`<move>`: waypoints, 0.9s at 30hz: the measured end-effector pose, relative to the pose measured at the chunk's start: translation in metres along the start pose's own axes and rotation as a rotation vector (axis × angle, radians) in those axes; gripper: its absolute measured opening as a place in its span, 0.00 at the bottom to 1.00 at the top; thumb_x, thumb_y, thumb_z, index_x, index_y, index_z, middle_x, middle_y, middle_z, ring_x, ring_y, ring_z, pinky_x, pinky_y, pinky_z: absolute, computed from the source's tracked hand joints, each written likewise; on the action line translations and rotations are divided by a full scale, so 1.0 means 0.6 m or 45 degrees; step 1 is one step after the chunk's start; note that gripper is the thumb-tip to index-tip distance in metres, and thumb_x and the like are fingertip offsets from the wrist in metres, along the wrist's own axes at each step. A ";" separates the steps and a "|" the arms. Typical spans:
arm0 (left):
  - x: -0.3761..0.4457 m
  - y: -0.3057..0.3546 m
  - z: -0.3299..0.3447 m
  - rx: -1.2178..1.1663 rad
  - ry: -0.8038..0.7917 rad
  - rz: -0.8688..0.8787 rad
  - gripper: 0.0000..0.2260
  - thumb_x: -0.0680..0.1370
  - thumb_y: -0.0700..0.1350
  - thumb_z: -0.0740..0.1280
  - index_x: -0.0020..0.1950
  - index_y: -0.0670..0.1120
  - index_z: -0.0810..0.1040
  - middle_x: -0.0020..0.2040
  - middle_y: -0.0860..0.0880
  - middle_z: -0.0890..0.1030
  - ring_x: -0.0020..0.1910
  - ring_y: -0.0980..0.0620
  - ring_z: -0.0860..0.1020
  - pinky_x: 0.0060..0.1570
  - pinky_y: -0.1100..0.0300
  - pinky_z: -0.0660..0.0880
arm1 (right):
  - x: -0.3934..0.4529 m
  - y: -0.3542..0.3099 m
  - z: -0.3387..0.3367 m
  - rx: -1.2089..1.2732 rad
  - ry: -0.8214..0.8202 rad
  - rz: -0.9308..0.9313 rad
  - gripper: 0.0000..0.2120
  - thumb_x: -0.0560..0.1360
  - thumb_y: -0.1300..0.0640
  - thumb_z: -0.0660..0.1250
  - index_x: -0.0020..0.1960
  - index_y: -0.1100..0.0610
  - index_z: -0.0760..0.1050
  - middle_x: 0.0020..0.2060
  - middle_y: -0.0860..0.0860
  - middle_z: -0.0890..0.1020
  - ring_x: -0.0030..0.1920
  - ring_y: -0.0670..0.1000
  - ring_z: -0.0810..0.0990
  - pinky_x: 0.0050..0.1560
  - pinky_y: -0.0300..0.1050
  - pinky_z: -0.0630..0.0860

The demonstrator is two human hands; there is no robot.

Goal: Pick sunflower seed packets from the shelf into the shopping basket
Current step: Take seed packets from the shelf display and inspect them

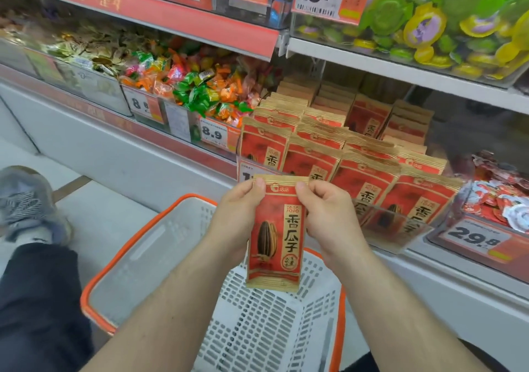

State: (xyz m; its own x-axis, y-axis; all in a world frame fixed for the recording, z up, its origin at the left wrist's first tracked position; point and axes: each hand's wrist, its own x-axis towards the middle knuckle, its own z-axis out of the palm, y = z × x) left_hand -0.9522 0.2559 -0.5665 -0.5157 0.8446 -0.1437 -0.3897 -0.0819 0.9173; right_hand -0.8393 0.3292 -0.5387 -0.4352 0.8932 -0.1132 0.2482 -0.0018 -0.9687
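**One seed packet held over the basket**

Both hands grip a single red and gold sunflower seed packet (274,234), upright, face toward the camera. The left hand (237,220) pinches its upper left corner, thumb on the front; the right hand (326,214) pinches the upper right corner in the same way. The packet hangs above the shopping basket (120,257), a white slotted basket with an orange rim, standing on the floor before the shelf (400,76). Rows of matching packets (363,182) stand upright on the shelf just behind the hands. Wrapped candy (200,91) fills the bin to the left. A grey shoe (25,200) shows at far left.
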 end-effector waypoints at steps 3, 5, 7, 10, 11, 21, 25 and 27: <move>0.001 -0.012 -0.014 -0.049 -0.033 -0.073 0.16 0.84 0.50 0.60 0.62 0.41 0.80 0.54 0.38 0.84 0.54 0.38 0.83 0.56 0.44 0.80 | 0.003 0.003 -0.002 0.055 -0.054 0.022 0.14 0.82 0.55 0.63 0.39 0.59 0.78 0.26 0.46 0.79 0.25 0.42 0.75 0.28 0.36 0.69; -0.002 -0.018 -0.019 -0.064 -0.061 -0.113 0.18 0.82 0.52 0.60 0.62 0.41 0.80 0.55 0.38 0.84 0.55 0.37 0.83 0.58 0.42 0.78 | 0.001 0.003 -0.004 0.125 -0.088 0.062 0.14 0.82 0.56 0.63 0.42 0.62 0.78 0.25 0.49 0.79 0.25 0.44 0.76 0.30 0.38 0.71; -0.004 -0.023 -0.021 -0.071 -0.068 -0.138 0.19 0.82 0.53 0.60 0.62 0.41 0.81 0.55 0.39 0.84 0.55 0.37 0.83 0.58 0.42 0.78 | -0.002 0.005 -0.007 0.186 -0.121 0.119 0.12 0.82 0.58 0.62 0.44 0.64 0.78 0.20 0.46 0.75 0.19 0.41 0.70 0.23 0.34 0.67; -0.005 -0.030 -0.022 -0.105 -0.078 -0.169 0.19 0.82 0.52 0.60 0.61 0.41 0.81 0.54 0.38 0.84 0.54 0.38 0.83 0.56 0.43 0.79 | -0.004 0.009 -0.011 0.225 -0.145 0.174 0.12 0.82 0.58 0.61 0.49 0.65 0.78 0.20 0.46 0.73 0.17 0.41 0.66 0.20 0.34 0.61; -0.005 -0.031 -0.021 -0.117 -0.087 -0.175 0.19 0.82 0.52 0.60 0.61 0.40 0.80 0.54 0.38 0.84 0.53 0.38 0.84 0.55 0.44 0.80 | -0.003 0.012 -0.012 0.232 -0.146 0.186 0.12 0.82 0.58 0.62 0.49 0.65 0.78 0.20 0.47 0.73 0.17 0.41 0.65 0.20 0.35 0.60; -0.006 -0.024 -0.024 -0.188 -0.027 -0.184 0.17 0.83 0.50 0.60 0.59 0.39 0.81 0.52 0.36 0.84 0.47 0.40 0.84 0.48 0.47 0.82 | -0.004 0.031 -0.024 -0.234 -0.375 0.142 0.21 0.82 0.48 0.62 0.48 0.67 0.77 0.34 0.58 0.77 0.23 0.47 0.66 0.26 0.40 0.63; -0.004 -0.018 -0.027 -0.182 -0.018 -0.153 0.18 0.84 0.52 0.58 0.60 0.40 0.81 0.53 0.36 0.84 0.46 0.41 0.84 0.47 0.46 0.82 | -0.013 0.033 -0.023 -0.277 -0.454 0.128 0.17 0.82 0.51 0.62 0.41 0.63 0.77 0.27 0.51 0.80 0.23 0.47 0.70 0.28 0.40 0.67; -0.011 -0.019 -0.026 -0.165 -0.040 -0.167 0.18 0.84 0.52 0.58 0.59 0.41 0.81 0.51 0.38 0.85 0.45 0.41 0.85 0.46 0.47 0.82 | -0.010 0.035 -0.023 -0.234 -0.407 0.077 0.18 0.82 0.53 0.62 0.39 0.64 0.77 0.27 0.53 0.79 0.23 0.48 0.70 0.28 0.41 0.67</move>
State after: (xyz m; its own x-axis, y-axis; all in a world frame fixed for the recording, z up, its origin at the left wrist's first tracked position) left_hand -0.9558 0.2430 -0.5819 -0.4307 0.8684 -0.2457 -0.5481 -0.0354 0.8356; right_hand -0.8193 0.3299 -0.5554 -0.6559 0.7085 -0.2605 0.4207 0.0565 -0.9055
